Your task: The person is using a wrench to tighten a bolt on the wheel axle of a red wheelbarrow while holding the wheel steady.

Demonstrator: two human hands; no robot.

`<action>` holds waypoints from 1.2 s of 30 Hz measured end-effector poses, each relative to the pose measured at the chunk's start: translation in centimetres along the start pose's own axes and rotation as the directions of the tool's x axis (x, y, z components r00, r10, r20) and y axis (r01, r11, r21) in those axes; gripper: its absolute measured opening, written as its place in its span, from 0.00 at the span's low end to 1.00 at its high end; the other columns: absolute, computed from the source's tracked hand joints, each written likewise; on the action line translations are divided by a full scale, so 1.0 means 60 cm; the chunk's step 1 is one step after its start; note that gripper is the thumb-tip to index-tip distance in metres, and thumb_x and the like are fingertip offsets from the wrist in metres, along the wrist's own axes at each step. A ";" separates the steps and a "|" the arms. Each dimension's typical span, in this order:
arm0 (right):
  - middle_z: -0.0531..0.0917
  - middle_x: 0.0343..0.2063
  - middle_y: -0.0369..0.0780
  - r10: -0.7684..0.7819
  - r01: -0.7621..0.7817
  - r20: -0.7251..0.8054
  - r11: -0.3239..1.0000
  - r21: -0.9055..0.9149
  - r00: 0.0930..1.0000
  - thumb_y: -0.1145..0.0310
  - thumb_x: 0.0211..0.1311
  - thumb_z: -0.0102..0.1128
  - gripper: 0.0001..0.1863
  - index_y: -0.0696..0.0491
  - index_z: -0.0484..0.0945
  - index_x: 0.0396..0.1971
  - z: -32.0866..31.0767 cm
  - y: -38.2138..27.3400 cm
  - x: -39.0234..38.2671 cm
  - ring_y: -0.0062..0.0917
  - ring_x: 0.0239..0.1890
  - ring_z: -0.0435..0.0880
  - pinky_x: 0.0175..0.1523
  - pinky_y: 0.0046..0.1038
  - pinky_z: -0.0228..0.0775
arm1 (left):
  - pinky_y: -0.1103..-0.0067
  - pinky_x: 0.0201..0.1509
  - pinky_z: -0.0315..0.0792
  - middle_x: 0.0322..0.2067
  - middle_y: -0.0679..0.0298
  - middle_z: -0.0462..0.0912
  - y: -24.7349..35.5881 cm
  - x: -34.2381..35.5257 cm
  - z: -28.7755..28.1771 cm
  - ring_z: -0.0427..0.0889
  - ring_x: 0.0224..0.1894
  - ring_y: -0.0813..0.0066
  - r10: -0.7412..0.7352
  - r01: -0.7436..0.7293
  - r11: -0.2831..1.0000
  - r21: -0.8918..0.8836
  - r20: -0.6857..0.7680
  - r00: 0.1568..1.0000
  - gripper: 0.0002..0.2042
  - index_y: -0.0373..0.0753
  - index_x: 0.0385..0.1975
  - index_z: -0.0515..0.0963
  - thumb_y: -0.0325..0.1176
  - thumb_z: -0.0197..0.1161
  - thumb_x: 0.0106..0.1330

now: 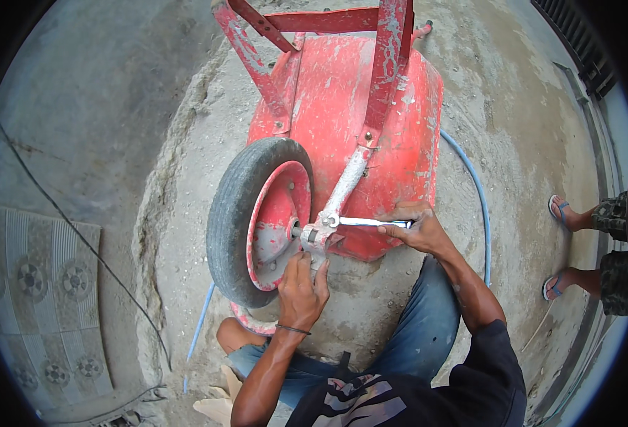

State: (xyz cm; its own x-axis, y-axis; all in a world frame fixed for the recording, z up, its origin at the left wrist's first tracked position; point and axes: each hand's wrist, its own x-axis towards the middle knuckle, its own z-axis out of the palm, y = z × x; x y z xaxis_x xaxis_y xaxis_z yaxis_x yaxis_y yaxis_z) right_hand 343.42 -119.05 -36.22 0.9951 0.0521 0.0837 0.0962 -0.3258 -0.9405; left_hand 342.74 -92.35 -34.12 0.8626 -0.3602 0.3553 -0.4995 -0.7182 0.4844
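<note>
An overturned red wheelbarrow (335, 92) with worn paint lies before me, its wheel (232, 220) with a grey-black tyre and red rim at the near left. My right hand (417, 226) grips a shiny wrench (371, 222). The wrench's far end sits on a bolt at the axle bracket (316, 235), where the whitish frame tube (346, 185) ends. Just below that bracket, my left hand (303, 292) has its fingers bent up against the bracket's underside. Whether those fingers pinch something small is hidden.
A blue hose (476, 178) runs along the right side of the wheelbarrow. Another person's feet in flip-flops (560, 212) stand at the far right. A black cable (79, 229) crosses the ground at left, near patterned tiles (43, 285). Rough, gritty concrete surrounds the wheelbarrow.
</note>
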 end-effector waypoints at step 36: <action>0.74 0.11 0.33 0.246 0.050 -0.620 0.906 0.420 0.745 0.51 0.63 0.60 0.24 0.57 0.79 0.18 0.054 0.061 0.193 0.14 0.13 0.70 0.17 0.20 0.59 | 0.63 0.52 0.66 0.32 0.57 0.78 0.026 0.116 0.046 0.77 0.37 0.60 0.216 -0.207 0.954 0.218 -0.016 0.976 0.15 0.33 0.37 0.77 0.26 0.70 0.49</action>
State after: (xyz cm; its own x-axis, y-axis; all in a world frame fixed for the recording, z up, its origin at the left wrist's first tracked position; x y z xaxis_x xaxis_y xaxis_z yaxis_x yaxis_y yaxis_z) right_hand 355.23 -116.56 -39.74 0.7788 -0.6263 0.0346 0.1276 0.1041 -0.9864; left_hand 348.21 -97.59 -33.09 0.7333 -0.4971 0.4638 -0.6373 -0.7402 0.2141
